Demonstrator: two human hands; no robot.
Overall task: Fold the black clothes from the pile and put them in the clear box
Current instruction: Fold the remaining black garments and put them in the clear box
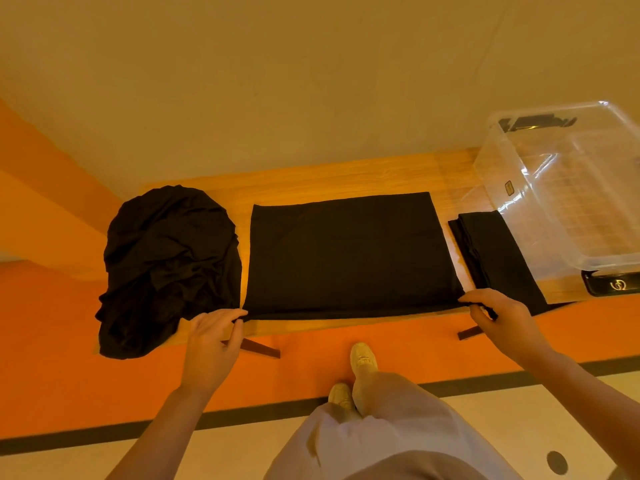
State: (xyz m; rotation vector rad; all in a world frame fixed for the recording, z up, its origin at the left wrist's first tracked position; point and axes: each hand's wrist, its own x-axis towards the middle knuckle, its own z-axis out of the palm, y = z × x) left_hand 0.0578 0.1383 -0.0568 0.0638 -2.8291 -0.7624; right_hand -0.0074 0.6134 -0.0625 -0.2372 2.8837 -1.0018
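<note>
A black cloth lies flat as a wide rectangle in the middle of the wooden table. My left hand pinches its near left corner. My right hand pinches its near right corner. A crumpled pile of black clothes sits at the table's left end and hangs over the front edge. A folded black cloth lies to the right of the flat one. The clear box stands at the table's right end with nothing in it.
A black lid or tray lies under the clear box's near side. The table stands against a beige wall, with orange floor below it. My legs and shoes are in front of the table's middle.
</note>
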